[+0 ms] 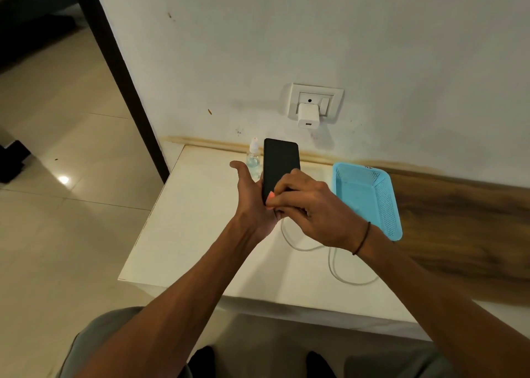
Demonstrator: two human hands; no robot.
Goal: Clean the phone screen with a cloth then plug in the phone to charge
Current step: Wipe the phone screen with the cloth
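A black phone [281, 162] stands upright above the white table [186, 234], its dark screen facing me. My left hand [249, 197] grips its lower left side, thumb stretched out. My right hand [312, 208] is closed at the phone's bottom end, fingers pinched where a white cable [332, 265] comes out from under the hands; the plug itself is hidden. The cable loops loosely over the table. A white charger adapter [307, 116] sits in the wall socket [334, 96], its port showing nothing in it. No cloth is in view.
A small clear spray bottle [253, 156] stands behind the phone by the wall. A light blue perforated basket [370, 194] lies at the table's right. A wood-grain panel runs to the right, and tiled floor lies to the left.
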